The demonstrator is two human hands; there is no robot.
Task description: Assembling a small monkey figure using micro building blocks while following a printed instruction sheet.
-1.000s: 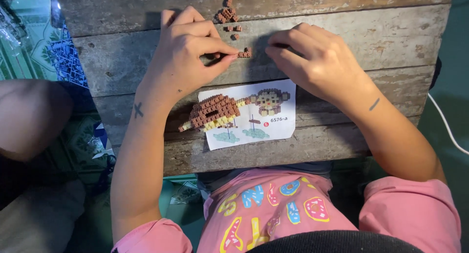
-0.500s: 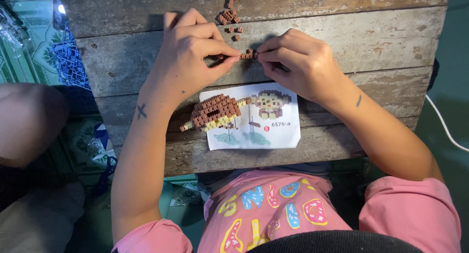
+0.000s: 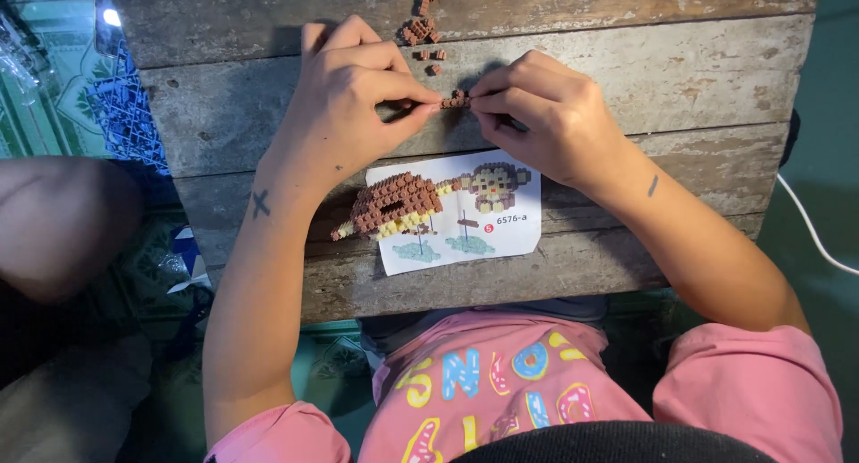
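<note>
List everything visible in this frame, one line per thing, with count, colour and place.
small brown brick piece: one, brown, pinched between both hands' fingertips above the sheet.
loose small brown bricks: several, brown, top of the table beyond the hands.
partly built brown and yellow brick model: one, on the sheet's left part.
printed paper instruction sheet: one, white, near table edge.
weathered grey wooden plank table: one.
white cable: one, right of table.
left hand: one, on the piece.
right hand: one, on the piece.
</note>
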